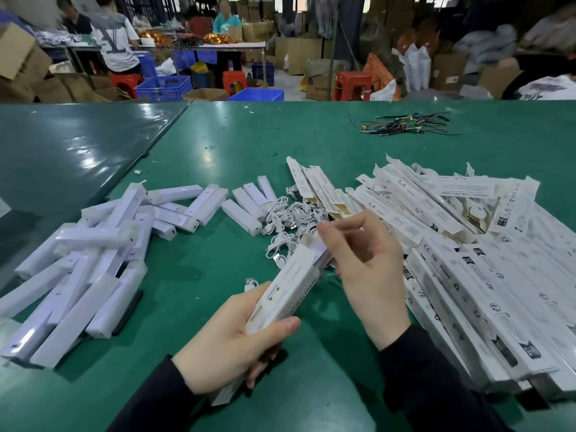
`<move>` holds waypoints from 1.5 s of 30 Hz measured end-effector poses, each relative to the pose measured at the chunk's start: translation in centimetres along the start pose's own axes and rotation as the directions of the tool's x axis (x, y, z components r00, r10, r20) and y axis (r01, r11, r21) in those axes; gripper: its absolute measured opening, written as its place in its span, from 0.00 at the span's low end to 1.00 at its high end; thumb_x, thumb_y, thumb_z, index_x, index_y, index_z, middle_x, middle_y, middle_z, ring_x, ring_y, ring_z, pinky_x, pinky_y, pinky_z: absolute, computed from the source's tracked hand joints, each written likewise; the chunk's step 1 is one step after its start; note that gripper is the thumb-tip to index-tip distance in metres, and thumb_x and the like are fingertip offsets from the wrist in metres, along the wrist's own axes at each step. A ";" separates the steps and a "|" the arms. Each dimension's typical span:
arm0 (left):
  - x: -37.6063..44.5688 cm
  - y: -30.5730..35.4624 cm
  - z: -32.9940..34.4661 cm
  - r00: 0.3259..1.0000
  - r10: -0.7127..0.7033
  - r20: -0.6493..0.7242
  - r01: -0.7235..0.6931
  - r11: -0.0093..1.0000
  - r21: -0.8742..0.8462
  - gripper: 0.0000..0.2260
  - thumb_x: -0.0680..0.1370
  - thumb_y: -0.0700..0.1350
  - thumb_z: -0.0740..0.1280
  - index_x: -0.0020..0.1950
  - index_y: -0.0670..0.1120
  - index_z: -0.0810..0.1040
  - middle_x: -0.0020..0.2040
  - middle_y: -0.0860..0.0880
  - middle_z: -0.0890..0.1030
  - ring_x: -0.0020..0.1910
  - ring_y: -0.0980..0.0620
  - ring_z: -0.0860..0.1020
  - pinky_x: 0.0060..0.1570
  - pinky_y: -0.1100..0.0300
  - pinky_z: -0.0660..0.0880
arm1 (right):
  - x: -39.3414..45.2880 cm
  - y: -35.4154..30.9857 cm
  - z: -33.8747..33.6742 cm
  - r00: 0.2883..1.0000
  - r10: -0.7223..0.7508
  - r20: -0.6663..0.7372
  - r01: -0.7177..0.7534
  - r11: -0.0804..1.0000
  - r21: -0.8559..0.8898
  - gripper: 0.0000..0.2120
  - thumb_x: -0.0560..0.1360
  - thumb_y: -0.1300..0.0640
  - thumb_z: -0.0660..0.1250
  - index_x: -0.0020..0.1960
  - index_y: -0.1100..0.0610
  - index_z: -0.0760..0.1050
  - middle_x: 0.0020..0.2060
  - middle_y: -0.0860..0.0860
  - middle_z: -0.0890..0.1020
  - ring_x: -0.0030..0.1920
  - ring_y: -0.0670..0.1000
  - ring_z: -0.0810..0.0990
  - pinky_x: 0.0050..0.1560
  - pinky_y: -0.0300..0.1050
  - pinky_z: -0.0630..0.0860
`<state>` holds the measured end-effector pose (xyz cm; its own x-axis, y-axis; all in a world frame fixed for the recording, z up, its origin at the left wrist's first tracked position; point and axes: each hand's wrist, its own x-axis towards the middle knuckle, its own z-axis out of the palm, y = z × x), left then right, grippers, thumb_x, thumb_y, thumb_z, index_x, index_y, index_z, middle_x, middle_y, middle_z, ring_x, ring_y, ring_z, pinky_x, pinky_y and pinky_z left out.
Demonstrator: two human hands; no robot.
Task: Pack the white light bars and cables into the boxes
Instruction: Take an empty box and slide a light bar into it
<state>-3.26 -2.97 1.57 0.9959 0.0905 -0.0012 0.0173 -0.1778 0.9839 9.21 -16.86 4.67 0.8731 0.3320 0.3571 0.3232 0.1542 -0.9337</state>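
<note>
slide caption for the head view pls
Left hand holds a white printed carton while right hand works its open end.

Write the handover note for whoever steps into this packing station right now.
Left hand grips a long white printed cardboard box, open end pointing away. Right hand is at that open end, fingers curled over the flap; what it pinches is too blurred to tell.
White plastic light bars lie heaped on the left of the green table; a tangle of white coiled cables sits in the middle.
Open-ended boxes are spread far right, with more stacked boxes near right, which look filled.
Left to do: finish this box, then work through the many remaining bars and cables.
</note>
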 end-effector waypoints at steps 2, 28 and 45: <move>0.0 0.1 0.0 1.000 0.015 -0.026 -0.015 1.000 -0.003 0.13 0.72 0.55 0.69 0.48 0.49 0.73 0.27 0.46 0.71 0.18 0.50 0.67 0.19 0.61 0.68 | -0.7 0.4 0.8 0.996 -0.001 0.093 0.000 1.000 0.007 0.15 0.75 0.46 0.68 0.42 0.58 0.80 0.38 0.51 0.83 0.38 0.46 0.80 0.35 0.40 0.74; 0.6 1.4 -1.3 0.878 -0.240 -0.413 -0.028 0.838 -0.545 0.14 0.69 0.43 0.71 0.52 0.41 0.74 0.28 0.47 0.68 0.21 0.52 0.63 0.20 0.64 0.64 | -0.4 3.5 0.4 0.908 0.106 0.405 0.298 0.517 -0.803 0.07 0.78 0.54 0.66 0.51 0.53 0.82 0.46 0.48 0.82 0.49 0.51 0.79 0.51 0.46 0.73; 0.6 1.2 -1.5 0.865 -0.220 -0.452 -0.032 0.873 -0.487 0.22 0.62 0.37 0.74 0.54 0.36 0.75 0.40 0.40 0.84 0.31 0.48 0.81 0.31 0.61 0.80 | -1.8 1.3 1.9 0.908 0.143 0.393 -0.169 0.985 0.031 0.06 0.71 0.67 0.74 0.42 0.58 0.85 0.35 0.52 0.85 0.35 0.48 0.82 0.41 0.40 0.79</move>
<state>-2.74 -1.63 3.04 0.8171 0.5599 -0.1372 -0.0596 0.3189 0.9459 7.35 -15.46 2.82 0.6959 0.6894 0.2012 0.1598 0.1246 -0.9793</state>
